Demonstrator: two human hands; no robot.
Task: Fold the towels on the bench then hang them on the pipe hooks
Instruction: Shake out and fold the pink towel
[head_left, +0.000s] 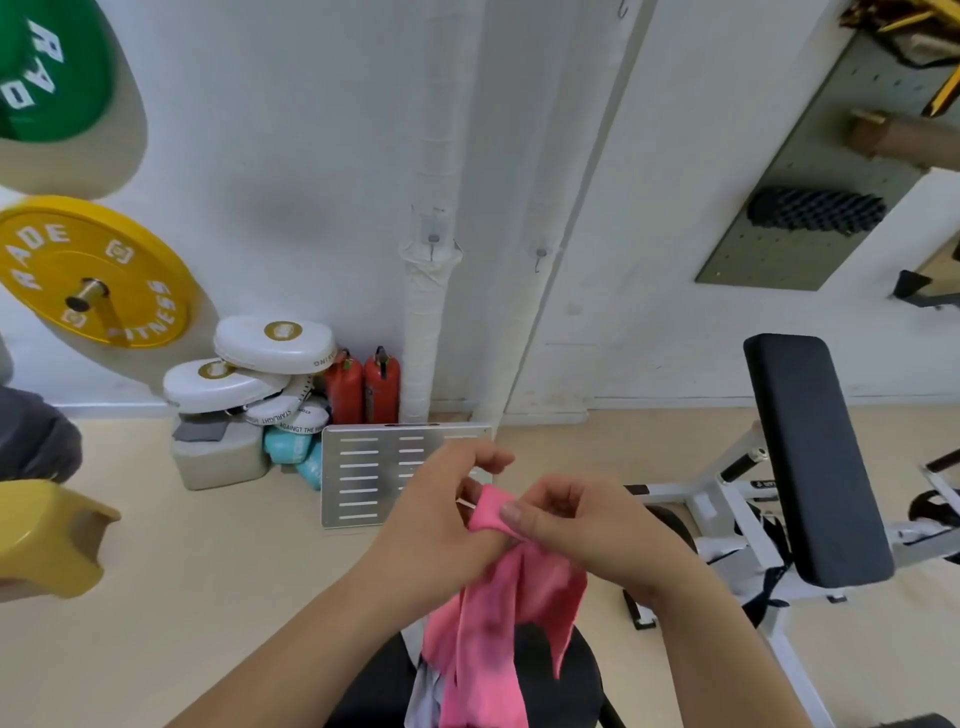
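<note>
- A black seat pad (576, 696) shows at 6 o'clock, with beige floor (208, 571) around it.
- The bench's black backrest (815, 457) stands at 3 o'clock.
- Farther off at 12 o'clock, a white wrapped pipe (428, 332) carrying a hook (432, 247) runs up the white wall; a yellow weight plate (93, 270) hangs at 9 o'clock.
- The left hand (436, 519) and right hand (582, 530) both pinch the top edge of the pink towel (498, 639), which hangs below them toward 6 o'clock, over the pad.

A pink towel (493, 623) hung crumpled from its lifted top corner beside the black padded bench (815, 457), a pale towel (423, 696) bunched under it, with two small metal hooks (432, 245) on the white wall pipes (426, 338) beyond.
</note>
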